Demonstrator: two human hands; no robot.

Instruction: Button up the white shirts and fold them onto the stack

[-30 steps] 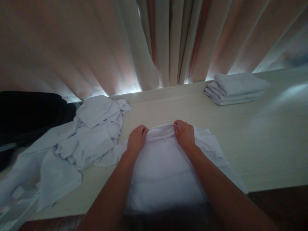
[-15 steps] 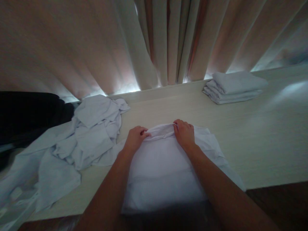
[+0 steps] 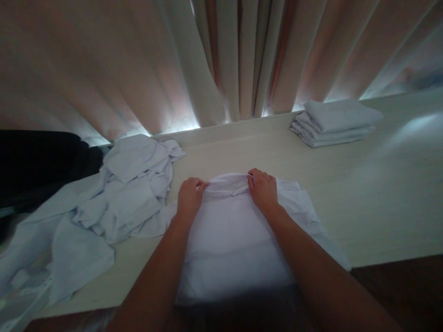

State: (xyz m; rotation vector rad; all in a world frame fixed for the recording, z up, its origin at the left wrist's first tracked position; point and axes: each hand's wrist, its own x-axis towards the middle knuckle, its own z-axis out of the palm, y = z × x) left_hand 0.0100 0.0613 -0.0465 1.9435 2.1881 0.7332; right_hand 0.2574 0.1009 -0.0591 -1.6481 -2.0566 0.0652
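A white garment (image 3: 231,240) lies partly folded on the pale wooden table (image 3: 380,198), right in front of me. My left hand (image 3: 188,198) pinches its far edge on the left side. At the right end of the same edge, near the collar, my right hand (image 3: 263,190) grips the cloth. Both forearms stretch over the garment from the near edge.
A crumpled heap of white clothes (image 3: 114,198) spreads over the left part of the table. A neat stack of folded white cloth (image 3: 335,122) sits at the back right. Beige curtains (image 3: 224,60) hang behind. Something dark (image 3: 38,161) lies at far left.
My left hand slid a little to the left along the far edge of the garment. The right hand kept its grip. The view shifted slightly.
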